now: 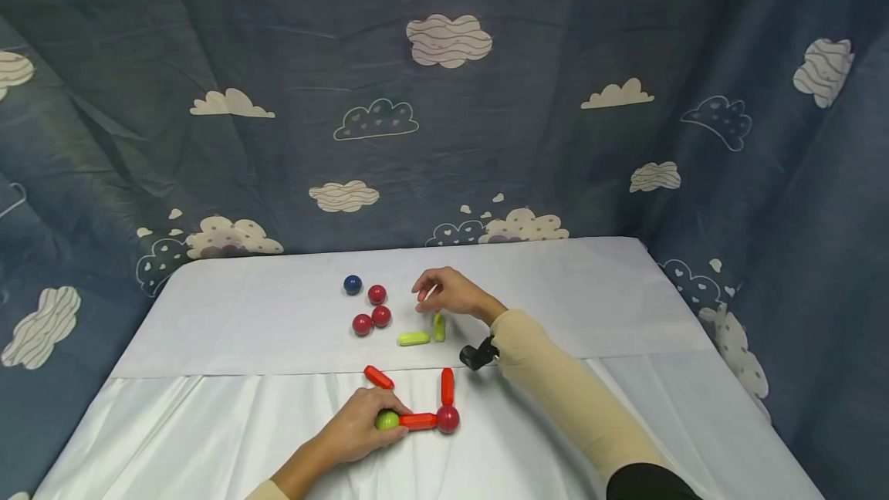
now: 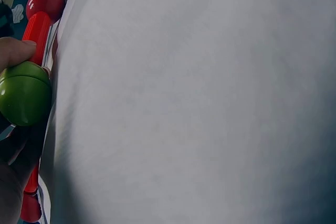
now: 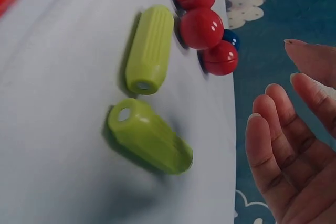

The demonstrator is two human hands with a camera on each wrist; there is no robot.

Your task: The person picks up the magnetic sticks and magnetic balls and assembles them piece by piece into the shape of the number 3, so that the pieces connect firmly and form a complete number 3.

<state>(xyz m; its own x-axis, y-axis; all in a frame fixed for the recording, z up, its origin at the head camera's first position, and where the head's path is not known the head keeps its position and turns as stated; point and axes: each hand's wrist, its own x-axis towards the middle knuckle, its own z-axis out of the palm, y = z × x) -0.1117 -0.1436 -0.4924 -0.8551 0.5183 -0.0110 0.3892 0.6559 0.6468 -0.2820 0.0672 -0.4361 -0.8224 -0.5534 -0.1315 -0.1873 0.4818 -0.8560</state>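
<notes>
My left hand [image 1: 356, 427] grips a green ball [image 1: 387, 420], its thumb against a red rod [image 1: 419, 422] joined to that ball. The rod's other end meets a red ball [image 1: 447, 420], from which a second red rod [image 1: 447, 386] points away from me. Past the left fingers another red rod [image 1: 378, 377] slants up and left; its near end is hidden by the hand. My right hand [image 1: 453, 292] hovers over the far part of the table, fingers loosely bent and holding nothing. Two yellow-green rods [image 3: 149, 51] with silvery end discs lie near it.
Left of the right hand sit three loose red balls [image 1: 381, 316] and a dark blue ball [image 1: 353, 285] on the white cloth [image 1: 278, 315]. A dark curtain [image 1: 292, 37] with cloud prints hangs behind the table. The right wrist carries a black camera [image 1: 478, 355].
</notes>
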